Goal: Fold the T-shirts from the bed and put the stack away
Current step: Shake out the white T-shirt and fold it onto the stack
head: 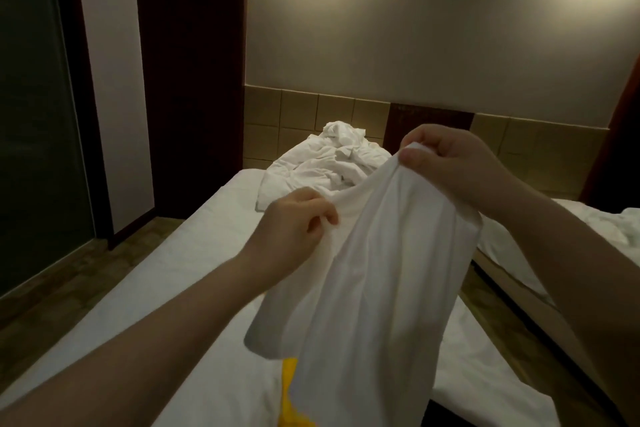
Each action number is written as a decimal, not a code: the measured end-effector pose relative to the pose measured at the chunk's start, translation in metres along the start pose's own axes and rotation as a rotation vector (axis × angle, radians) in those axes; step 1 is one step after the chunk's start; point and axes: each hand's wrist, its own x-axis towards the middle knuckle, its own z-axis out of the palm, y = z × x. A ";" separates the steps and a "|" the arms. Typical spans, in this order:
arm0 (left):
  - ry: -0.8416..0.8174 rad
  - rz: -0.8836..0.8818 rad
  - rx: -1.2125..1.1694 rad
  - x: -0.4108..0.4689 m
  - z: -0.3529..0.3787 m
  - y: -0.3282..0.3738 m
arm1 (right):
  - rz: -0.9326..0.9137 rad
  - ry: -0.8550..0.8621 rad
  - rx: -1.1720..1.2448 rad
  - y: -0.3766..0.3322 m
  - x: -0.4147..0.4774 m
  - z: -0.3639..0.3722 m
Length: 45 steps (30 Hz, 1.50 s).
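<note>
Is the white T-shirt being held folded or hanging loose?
Not folded: the white T-shirt hangs loose over the bed, its top edge pinched by the left hand and the right hand.

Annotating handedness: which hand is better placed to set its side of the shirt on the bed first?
Left, likely. The left hand pinches the white T-shirt lower, over bare sheet of the bed; the right hand holds its edge higher up.

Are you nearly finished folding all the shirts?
Not nearly. Done: no folded stack is in sight. In hand: the left hand and right hand pinch one white T-shirt by its top edge, hanging unfolded over the bed. Left: a yellow piece lies below it and a crumpled white heap waits at the far end, then putting away.
</note>
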 end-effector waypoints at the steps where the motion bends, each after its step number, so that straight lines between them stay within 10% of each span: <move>1: 0.022 -0.056 -0.088 -0.005 0.005 0.002 | 0.002 0.002 0.011 0.002 -0.001 0.001; 5: -0.059 -0.113 -0.369 -0.028 0.026 0.016 | 0.019 -0.011 0.019 0.006 -0.005 0.003; 27: 0.048 -0.183 -0.325 -0.028 0.108 0.047 | 0.113 -0.044 -0.052 0.014 -0.031 -0.022; 45: -0.110 -0.301 -0.584 -0.057 0.054 0.052 | 0.112 0.118 -0.180 -0.002 -0.050 -0.035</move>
